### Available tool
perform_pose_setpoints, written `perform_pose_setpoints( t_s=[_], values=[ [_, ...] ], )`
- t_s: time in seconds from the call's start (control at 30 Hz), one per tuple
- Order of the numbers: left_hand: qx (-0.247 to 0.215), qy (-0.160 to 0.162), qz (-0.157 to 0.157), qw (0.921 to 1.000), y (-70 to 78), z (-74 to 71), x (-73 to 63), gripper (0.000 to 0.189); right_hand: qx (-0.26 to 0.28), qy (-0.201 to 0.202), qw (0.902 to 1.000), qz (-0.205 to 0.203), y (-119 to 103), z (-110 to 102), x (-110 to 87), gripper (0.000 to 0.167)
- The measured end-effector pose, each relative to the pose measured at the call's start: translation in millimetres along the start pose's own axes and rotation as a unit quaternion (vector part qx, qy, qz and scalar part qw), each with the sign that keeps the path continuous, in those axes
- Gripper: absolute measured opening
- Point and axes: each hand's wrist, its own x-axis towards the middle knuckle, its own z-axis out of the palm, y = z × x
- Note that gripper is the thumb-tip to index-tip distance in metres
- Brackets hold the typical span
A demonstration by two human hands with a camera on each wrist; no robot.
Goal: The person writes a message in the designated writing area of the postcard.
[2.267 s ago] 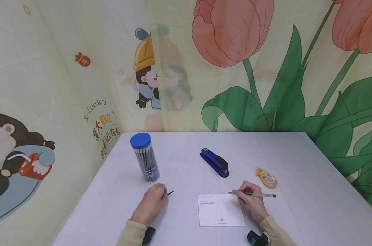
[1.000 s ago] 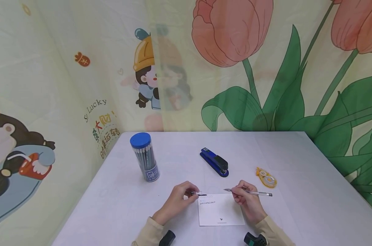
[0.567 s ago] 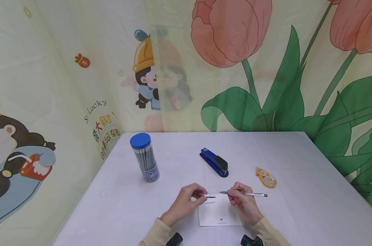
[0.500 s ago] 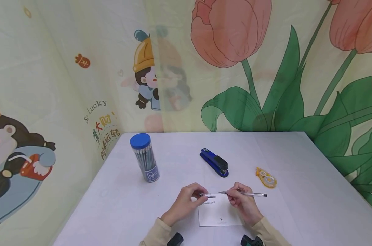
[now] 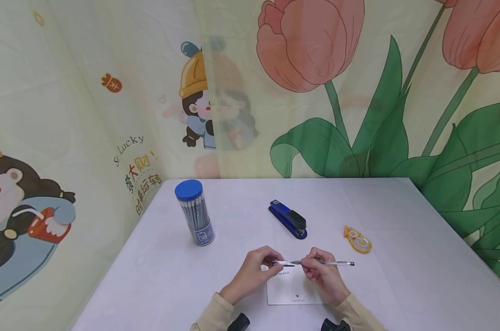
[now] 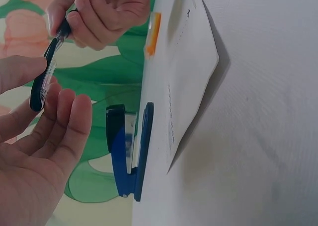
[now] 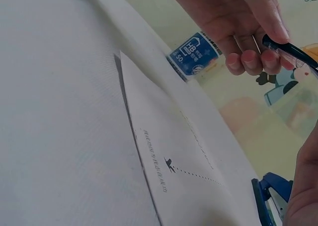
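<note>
In the head view my left hand point(image 5: 254, 272) pinches a clear pen cap with a dark clip point(image 5: 282, 263) between thumb and fingers. My right hand point(image 5: 325, 276) grips a clear-barrelled gel pen point(image 5: 340, 263) close to its tip, which points left. Pen and cap are in line above the white envelope point(image 5: 297, 292), the tip at the cap's mouth. The left wrist view shows the cap point(image 6: 38, 89) under the left thumb, meeting the pen; how deep the tip sits inside cannot be told. Small printing and a line of handwriting mark the envelope, partly covered by the hands.
Behind the hands lies a blue and black stapler point(image 5: 288, 219). An orange correction tape point(image 5: 358, 239) lies to the right. At the left stands a blue-lidded tub of pencils point(image 5: 195, 214). A printed curtain point(image 5: 241, 165) hangs behind the white table point(image 5: 150, 276).
From the left of the table, my left hand has carried the cap right, over the envelope. My right hand has shifted left with the pen, and the tip has reached the cap.
</note>
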Motion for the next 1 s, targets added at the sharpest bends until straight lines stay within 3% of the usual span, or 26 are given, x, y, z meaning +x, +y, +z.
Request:
perform_pose_setpoints(
  t_s=[0.5,1.0],
  values=[
    [-0.006,-0.007,0.006,0.9999,3.6,4.2,0.2,0.014,-0.012,-0.005,0.9997,0.022,3,6,0.0,0.032],
    [-0.003,0.012,0.036,0.9993,5.3,11.3,0.0,0.011,0.018,-0.033,0.9993,0.003,8,12,-0.1,0.033]
  ],
)
